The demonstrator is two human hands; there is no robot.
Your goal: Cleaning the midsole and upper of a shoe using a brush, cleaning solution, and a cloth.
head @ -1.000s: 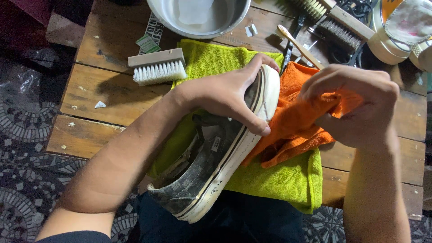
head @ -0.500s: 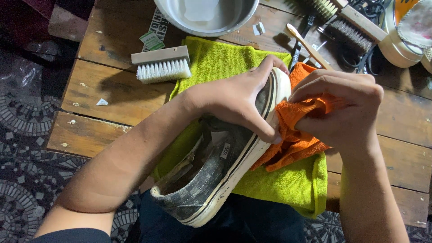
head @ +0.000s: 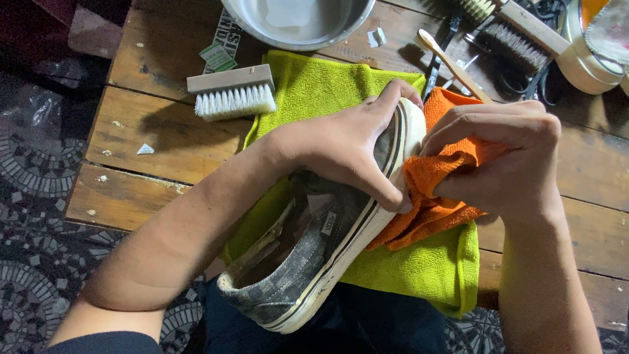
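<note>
We're seeing a white-bristle brush point(head: 232, 95) lying on the wood table point(head: 164, 151) at left. Our left hand point(head: 341, 147) is gripping the toe of the grey shoe point(head: 314, 242) w/ fingers wrapped round it (heel hanging over our lap), above the green towel point(head: 426, 262). Our right hand point(head: 504, 160) is pinching the orange cloth point(head: 432, 196), fingers closed, pressing it against the sole's white edge.
</note>
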